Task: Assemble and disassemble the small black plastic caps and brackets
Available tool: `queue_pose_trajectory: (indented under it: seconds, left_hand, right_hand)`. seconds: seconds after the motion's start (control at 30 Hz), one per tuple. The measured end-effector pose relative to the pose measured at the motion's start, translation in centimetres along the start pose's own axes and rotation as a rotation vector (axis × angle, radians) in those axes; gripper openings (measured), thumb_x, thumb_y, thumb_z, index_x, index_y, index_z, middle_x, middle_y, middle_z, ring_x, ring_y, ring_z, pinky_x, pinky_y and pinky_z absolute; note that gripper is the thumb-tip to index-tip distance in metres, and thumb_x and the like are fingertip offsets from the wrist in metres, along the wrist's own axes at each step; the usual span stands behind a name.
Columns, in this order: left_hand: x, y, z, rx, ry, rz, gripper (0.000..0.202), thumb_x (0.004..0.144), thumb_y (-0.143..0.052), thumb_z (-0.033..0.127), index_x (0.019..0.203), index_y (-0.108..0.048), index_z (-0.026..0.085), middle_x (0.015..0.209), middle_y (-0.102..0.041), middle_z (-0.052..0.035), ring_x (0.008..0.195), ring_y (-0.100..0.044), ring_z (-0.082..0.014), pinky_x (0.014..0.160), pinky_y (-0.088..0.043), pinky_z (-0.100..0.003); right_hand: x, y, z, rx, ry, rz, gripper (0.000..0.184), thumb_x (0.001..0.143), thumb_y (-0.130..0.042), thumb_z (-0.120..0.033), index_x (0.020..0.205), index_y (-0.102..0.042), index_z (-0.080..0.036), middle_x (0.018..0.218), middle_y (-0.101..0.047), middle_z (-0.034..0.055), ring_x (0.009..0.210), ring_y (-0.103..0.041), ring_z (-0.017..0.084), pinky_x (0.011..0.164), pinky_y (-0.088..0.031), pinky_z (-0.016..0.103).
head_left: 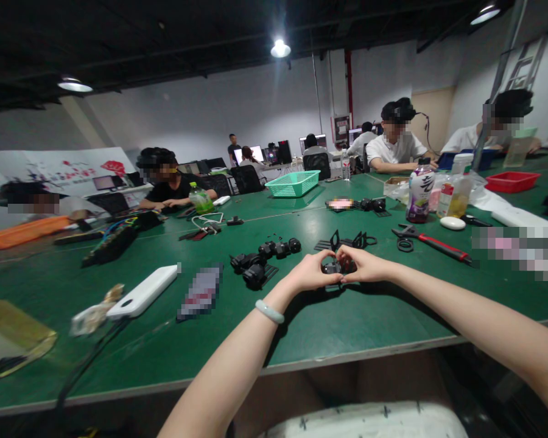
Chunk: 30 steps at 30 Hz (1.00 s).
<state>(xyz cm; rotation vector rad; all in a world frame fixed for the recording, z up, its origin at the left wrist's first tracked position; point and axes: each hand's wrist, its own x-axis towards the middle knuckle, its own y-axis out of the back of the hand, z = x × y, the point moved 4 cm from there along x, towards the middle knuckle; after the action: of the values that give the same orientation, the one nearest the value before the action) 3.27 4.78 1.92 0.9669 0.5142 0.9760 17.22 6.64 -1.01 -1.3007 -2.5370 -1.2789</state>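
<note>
My left hand [308, 271] and my right hand [364, 266] meet just above the green table [301, 331], fingers curled toward each other. Between them they grip a small black device [332, 267] with a rounded front, partly covered by my fingers. What kind of device it is, I cannot make out. Left of my hands lie several similar black parts [254, 275], some with rounded ends. Right behind my fingers are thin black plastic frames [360, 239], a few standing up from the tabletop.
Pliers with red-and-black handles [438, 245] and a purple-labelled bottle [420, 191] lie to the right. A white power bank [144, 292] with a cable is at left. Farther back stand a green basket [295, 184] and a red tray [512, 182]. Other people sit around the table.
</note>
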Motion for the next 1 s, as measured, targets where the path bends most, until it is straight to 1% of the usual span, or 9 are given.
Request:
queue_pose_trajectory:
  seconds: [0.2, 0.47, 0.67, 0.83, 1.0]
  left_hand:
    - [0.2, -0.34, -0.5, -0.032, -0.007, -0.021, 0.057, 0.063, -0.056, 0.047, 0.112, -0.045, 0.019, 0.055, -0.056, 0.0017, 0.037, -0.05, -0.0105, 0.037, -0.035, -0.018]
    - [0.1, -0.23, -0.25, -0.043, -0.021, -0.032, 0.059, 0.064, -0.054, 0.051, 0.112, -0.044, 0.018, 0.054, -0.056, 0.0016, 0.037, -0.05, -0.0104, 0.036, -0.036, -0.018]
    - [0.02, -0.27, -0.24, -0.039, -0.004, -0.021, 0.058, 0.064, -0.055, 0.048, 0.112, -0.043, 0.018, 0.054, -0.055, 0.0023, 0.036, -0.049, -0.009, 0.035, -0.035, -0.016]
    - [0.11, -0.36, -0.4, -0.027, -0.006, -0.012, 0.056, 0.064, -0.055, 0.045, 0.111, -0.044, 0.017, 0.053, -0.054, 0.0029, 0.036, -0.048, -0.0086, 0.036, -0.035, -0.016]
    - [0.15, -0.5, -0.59, -0.048, -0.014, -0.015, 0.056, 0.064, -0.054, 0.045, 0.113, -0.043, 0.019, 0.053, -0.054, 0.0025, 0.037, -0.049, -0.0097, 0.036, -0.035, -0.017]
  right_hand:
    - [-0.08, -0.13, -0.17, -0.01, -0.006, 0.022, 0.039, 0.06, -0.064, -0.028, 0.09, -0.042, -0.017, 0.082, -0.048, 0.0012, 0.073, -0.046, 0.012, 0.063, -0.039, 0.024]
    - [-0.04, -0.12, 0.19, -0.003, -0.024, -0.025, 0.033, 0.067, -0.058, -0.036, 0.09, -0.046, -0.015, 0.08, -0.051, 0.002, 0.071, -0.047, 0.013, 0.062, -0.038, 0.025]
    - [0.05, -0.07, 0.21, -0.034, -0.037, -0.045, 0.026, 0.073, -0.051, -0.035, 0.088, -0.051, -0.014, 0.08, -0.053, 0.0032, 0.072, -0.047, 0.013, 0.064, -0.038, 0.025]
    - [0.19, -0.25, 0.39, -0.082, -0.08, -0.055, 0.029, 0.077, -0.045, -0.04, 0.087, -0.053, -0.013, 0.079, -0.054, 0.004, 0.07, -0.048, 0.014, 0.064, -0.038, 0.025]
    - [0.31, -0.41, 0.5, -0.116, -0.091, -0.067, 0.028, 0.079, -0.043, -0.038, 0.084, -0.053, -0.013, 0.079, -0.055, 0.0043, 0.071, -0.049, 0.014, 0.064, -0.038, 0.025]
